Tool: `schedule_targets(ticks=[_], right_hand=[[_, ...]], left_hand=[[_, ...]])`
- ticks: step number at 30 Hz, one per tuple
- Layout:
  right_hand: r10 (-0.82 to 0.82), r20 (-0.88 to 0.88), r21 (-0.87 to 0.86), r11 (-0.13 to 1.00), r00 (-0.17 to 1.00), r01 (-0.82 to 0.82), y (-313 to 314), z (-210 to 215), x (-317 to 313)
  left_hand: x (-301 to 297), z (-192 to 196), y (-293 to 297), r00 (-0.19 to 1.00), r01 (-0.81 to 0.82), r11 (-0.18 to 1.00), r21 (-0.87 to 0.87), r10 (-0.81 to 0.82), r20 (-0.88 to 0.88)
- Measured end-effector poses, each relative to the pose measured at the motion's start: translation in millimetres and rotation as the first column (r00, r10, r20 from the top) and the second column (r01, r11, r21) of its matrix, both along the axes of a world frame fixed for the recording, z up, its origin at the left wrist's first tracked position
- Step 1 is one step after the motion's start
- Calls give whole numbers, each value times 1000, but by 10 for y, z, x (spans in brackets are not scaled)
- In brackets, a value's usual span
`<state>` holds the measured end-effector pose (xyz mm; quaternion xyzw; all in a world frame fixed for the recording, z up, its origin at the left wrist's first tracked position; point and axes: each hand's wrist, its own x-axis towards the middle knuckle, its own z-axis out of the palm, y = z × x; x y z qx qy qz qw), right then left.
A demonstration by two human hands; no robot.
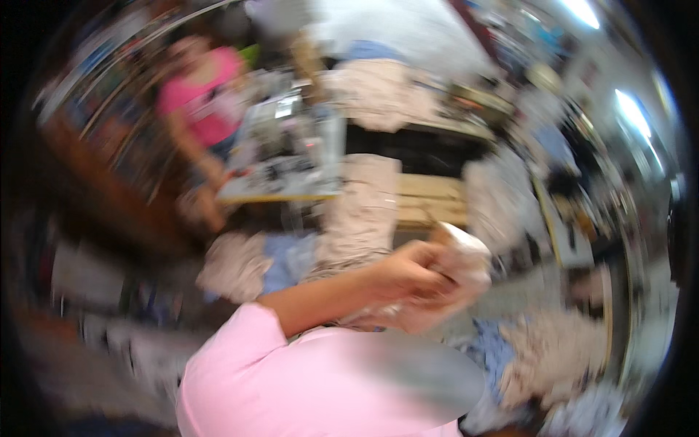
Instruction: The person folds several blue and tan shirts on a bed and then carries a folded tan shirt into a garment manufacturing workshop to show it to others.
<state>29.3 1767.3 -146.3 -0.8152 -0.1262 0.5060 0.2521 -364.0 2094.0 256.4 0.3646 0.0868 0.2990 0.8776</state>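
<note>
Head view blurred, left hand [411, 273] fingers closed on pale cloth bundle [466, 262], right hand's fingers hidden, cloth heaps [553, 357] crowding around.

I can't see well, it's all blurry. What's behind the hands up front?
Behind the raised left hand and right hand, which clutch pale fabric, a beige cloth hangs off a wooden table. Its lower end is hidden.

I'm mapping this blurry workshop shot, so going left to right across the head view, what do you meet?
A person in a pink top → sewing machine → hanging beige cloth → the hands clasped on pale fabric → beige fabric pile.
</note>
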Motion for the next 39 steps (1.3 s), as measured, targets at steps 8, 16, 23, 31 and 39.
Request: schedule_targets(ticks=[8,16,23,31,39], right_hand=[[-155,463,232,971,873,50,1108,208,946],[-270,133,248,941,953,232,2133,499,1065],[-123,234,-433,875,964,217,483,-437,1173],[-861,-28,-163,505,508,847,1805,184,1321],[-422,156,-91,894,893,438,2350,-75,2784]], left_hand=[[1287,92,1126,995,-36,995,91,44,-89],[3187,30,2095,968,203,953,226,-161,-190],[4645,51,3025,885,457,837,303,-394,-247],[5951,-82,3757,837,541,802,254,-482,-261],[7329,-392,3776,684,724,676,141,-675,-275]])
